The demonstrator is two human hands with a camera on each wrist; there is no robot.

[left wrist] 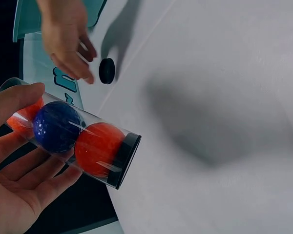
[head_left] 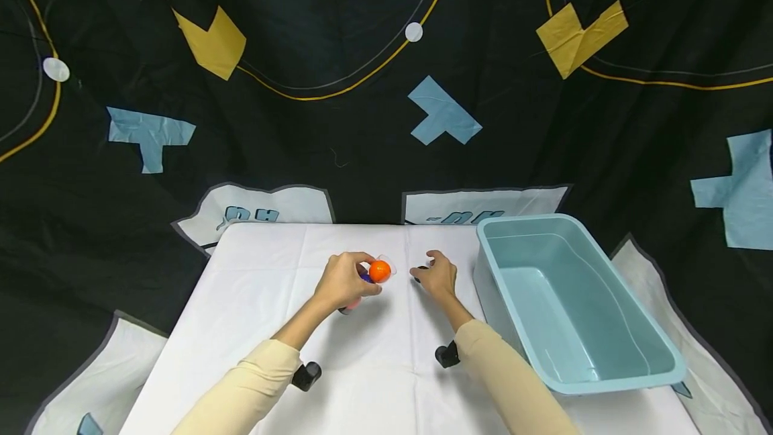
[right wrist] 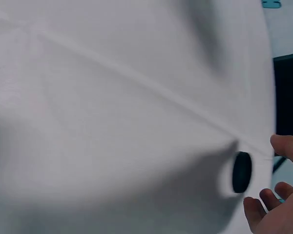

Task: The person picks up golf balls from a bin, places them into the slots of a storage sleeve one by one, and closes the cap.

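Observation:
A clear tube (left wrist: pixel 91 118) is held in my left hand (head_left: pixel 341 282), thumb on one side and fingers on the other. Inside it sit an orange ball (head_left: pixel 379 271), a blue ball (left wrist: pixel 57 127) and a second orange ball (left wrist: pixel 98 148). A black end cap (left wrist: pixel 125 161) closes the tube's lower end; thumb and fingers partly hide the far end. My right hand (head_left: pixel 439 276) has its fingers spread and loosely bent, nothing between them. Close by its fingertips is a loose black round cap (right wrist: pixel 242 172), partly hidden by the hand in the head view.
To the right of my right arm stands a light blue plastic bin (head_left: pixel 506 301) on the white-covered table (head_left: pixel 266 267). Behind the table hangs a black cloth (head_left: pixel 338 153) with blue and yellow tape pieces. A black wrist-camera mount (head_left: pixel 306 376) sits by my left sleeve.

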